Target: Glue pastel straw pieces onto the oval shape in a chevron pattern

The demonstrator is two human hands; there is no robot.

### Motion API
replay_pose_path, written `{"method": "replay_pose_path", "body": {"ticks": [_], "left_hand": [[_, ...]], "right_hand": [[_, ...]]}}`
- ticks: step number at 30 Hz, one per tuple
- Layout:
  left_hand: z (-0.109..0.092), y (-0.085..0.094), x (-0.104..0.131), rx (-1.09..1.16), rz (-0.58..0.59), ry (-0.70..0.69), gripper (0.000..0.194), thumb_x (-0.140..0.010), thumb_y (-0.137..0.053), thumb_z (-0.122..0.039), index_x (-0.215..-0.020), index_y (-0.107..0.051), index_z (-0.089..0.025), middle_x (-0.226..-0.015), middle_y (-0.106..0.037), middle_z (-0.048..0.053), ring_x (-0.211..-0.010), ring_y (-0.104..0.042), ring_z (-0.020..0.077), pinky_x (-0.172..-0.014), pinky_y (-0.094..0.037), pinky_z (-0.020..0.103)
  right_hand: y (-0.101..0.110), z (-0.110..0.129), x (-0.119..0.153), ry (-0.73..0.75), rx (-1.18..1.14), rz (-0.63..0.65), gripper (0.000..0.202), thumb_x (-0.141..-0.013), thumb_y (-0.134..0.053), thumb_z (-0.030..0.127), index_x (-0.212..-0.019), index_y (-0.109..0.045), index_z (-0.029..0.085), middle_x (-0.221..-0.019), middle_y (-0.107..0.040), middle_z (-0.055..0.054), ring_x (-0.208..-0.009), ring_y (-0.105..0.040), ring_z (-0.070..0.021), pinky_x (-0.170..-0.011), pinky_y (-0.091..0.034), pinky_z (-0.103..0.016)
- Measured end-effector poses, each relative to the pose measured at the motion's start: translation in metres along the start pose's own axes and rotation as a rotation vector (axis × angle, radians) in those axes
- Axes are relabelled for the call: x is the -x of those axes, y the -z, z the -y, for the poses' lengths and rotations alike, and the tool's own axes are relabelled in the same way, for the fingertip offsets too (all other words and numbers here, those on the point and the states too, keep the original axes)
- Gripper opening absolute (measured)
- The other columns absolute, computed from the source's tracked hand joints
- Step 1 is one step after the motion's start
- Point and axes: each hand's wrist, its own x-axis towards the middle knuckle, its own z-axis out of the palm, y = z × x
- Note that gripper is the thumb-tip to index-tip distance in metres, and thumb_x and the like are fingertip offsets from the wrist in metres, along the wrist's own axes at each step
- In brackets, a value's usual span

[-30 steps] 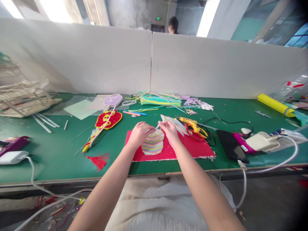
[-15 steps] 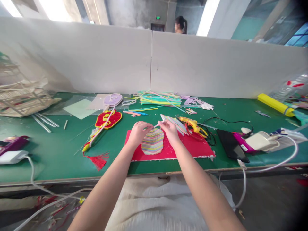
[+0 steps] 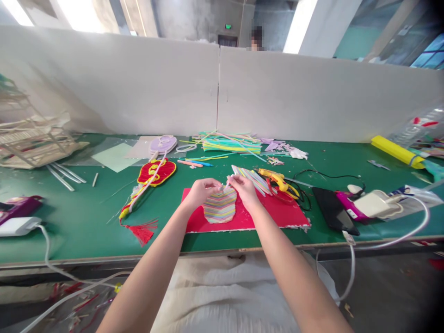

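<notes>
A rounded piece with wavy pastel stripes (image 3: 219, 206) lies on a red board (image 3: 277, 212) at the table's front edge. Over its upper left edge is my left hand (image 3: 205, 192), thumb and fingers pinched on something too small to make out. My right hand (image 3: 243, 188) is closed on a short pale strip (image 3: 227, 185) at the piece's upper right. The two hands are a small gap apart. Right behind my right hand, pale striped strips (image 3: 253, 179) lie on the board, beside a yellow glue gun (image 3: 277, 179).
On the left lies a red and yellow ornament (image 3: 157, 172) with a red tassel (image 3: 142, 233). Bundled coloured strips (image 3: 231, 142) sit near the grey partition (image 3: 138, 83). A black tablet (image 3: 335, 210), white adapter (image 3: 378, 202) and cables are on the right. A person's head shows beyond the partition.
My left hand has moved slightly down and left, away from my right fingertips. The pale strip, earlier stretched between both hands, now tilts downward at my right fingers.
</notes>
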Motion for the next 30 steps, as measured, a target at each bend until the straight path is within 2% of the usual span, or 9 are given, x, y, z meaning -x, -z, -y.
{"method": "replay_pose_path", "body": {"ticks": [4,8,10,16,19,22,24,26,30], "left_hand": [[0.0,0.0,0.0,0.043,-0.002,-0.001,0.023,-0.068,-0.069,-0.038,-0.074,-0.067,-0.015,-0.073,-0.07,0.004,-0.069,-0.064,0.0165,-0.066,-0.049,0.026],[-0.004,0.0,0.0,0.132,-0.032,-0.002,0.033,-0.068,-0.069,-0.039,-0.092,-0.066,-0.016,-0.079,-0.07,0.004,-0.073,-0.066,0.0169,-0.069,-0.05,0.028],[-0.005,0.0,-0.001,0.184,-0.03,0.009,0.039,-0.065,-0.072,-0.04,-0.094,-0.065,-0.016,-0.08,-0.07,0.005,-0.073,-0.066,0.0174,-0.069,-0.051,0.028],[-0.004,-0.003,-0.001,0.153,-0.039,0.035,0.035,-0.062,-0.074,-0.049,-0.07,-0.066,-0.016,-0.069,-0.07,0.006,-0.067,-0.065,0.0185,-0.065,-0.05,0.029],[-0.003,-0.001,-0.003,0.115,-0.128,0.036,0.04,-0.064,-0.069,-0.055,-0.073,-0.063,-0.017,-0.07,-0.07,0.006,-0.069,-0.066,0.0198,-0.067,-0.05,0.031],[0.001,0.005,-0.006,0.032,-0.296,0.049,0.041,-0.074,-0.056,-0.059,-0.081,-0.058,-0.018,-0.076,-0.068,0.006,-0.076,-0.065,0.0199,-0.072,-0.048,0.032],[0.006,0.008,-0.006,-0.068,-0.394,0.078,0.037,-0.077,-0.054,-0.056,-0.081,-0.058,-0.019,-0.079,-0.065,0.005,-0.08,-0.062,0.0203,-0.076,-0.046,0.033],[0.011,0.01,-0.005,-0.183,-0.424,0.115,0.03,-0.072,-0.062,-0.05,-0.077,-0.062,-0.02,-0.08,-0.062,0.005,-0.084,-0.059,0.0224,-0.08,-0.043,0.035],[0.015,0.007,0.0,-0.34,-0.328,0.164,0.021,-0.051,-0.081,-0.03,-0.064,-0.066,-0.022,-0.085,-0.06,0.005,-0.096,-0.054,0.0296,-0.089,-0.037,0.041]], "right_hand": [[0.001,0.001,0.001,-0.025,-0.023,0.014,0.032,-0.06,-0.078,0.047,-0.064,-0.063,0.02,-0.06,-0.06,0.003,-0.061,-0.055,-0.0118,-0.066,-0.043,-0.027],[0.003,-0.001,-0.001,-0.047,-0.076,-0.012,0.034,-0.059,-0.077,0.049,-0.066,-0.059,0.021,-0.059,-0.056,0.005,-0.056,-0.052,-0.0098,-0.06,-0.043,-0.026],[0.003,-0.002,-0.001,-0.054,-0.096,-0.014,0.036,-0.058,-0.078,0.05,-0.066,-0.058,0.021,-0.059,-0.056,0.005,-0.056,-0.052,-0.0094,-0.059,-0.043,-0.025],[0.002,-0.001,0.0,-0.07,-0.096,0.007,0.035,-0.056,-0.08,0.048,-0.065,-0.06,0.02,-0.061,-0.059,0.004,-0.057,-0.053,-0.0095,-0.059,-0.043,-0.024],[0.002,-0.002,-0.001,-0.069,-0.093,-0.011,0.035,-0.056,-0.08,0.048,-0.065,-0.061,0.02,-0.06,-0.059,0.004,-0.056,-0.053,-0.0098,-0.057,-0.043,-0.025],[0.004,-0.003,-0.004,-0.043,-0.1,-0.088,0.037,-0.056,-0.078,0.051,-0.066,-0.059,0.021,-0.062,-0.059,0.004,-0.056,-0.052,-0.0097,-0.057,-0.043,-0.025],[0.007,-0.005,-0.007,-0.022,-0.103,-0.155,0.039,-0.057,-0.077,0.053,-0.067,-0.058,0.021,-0.062,-0.059,0.004,-0.057,-0.052,-0.0095,-0.056,-0.043,-0.025],[0.01,-0.007,-0.009,-0.007,-0.101,-0.206,0.039,-0.057,-0.076,0.054,-0.067,-0.058,0.021,-0.062,-0.058,0.004,-0.058,-0.052,-0.0099,-0.056,-0.042,-0.025],[0.013,-0.009,-0.011,0.0,-0.088,-0.242,0.038,-0.058,-0.075,0.054,-0.067,-0.057,0.021,-0.063,-0.059,0.003,-0.062,-0.054,-0.0115,-0.057,-0.043,-0.025]]}}
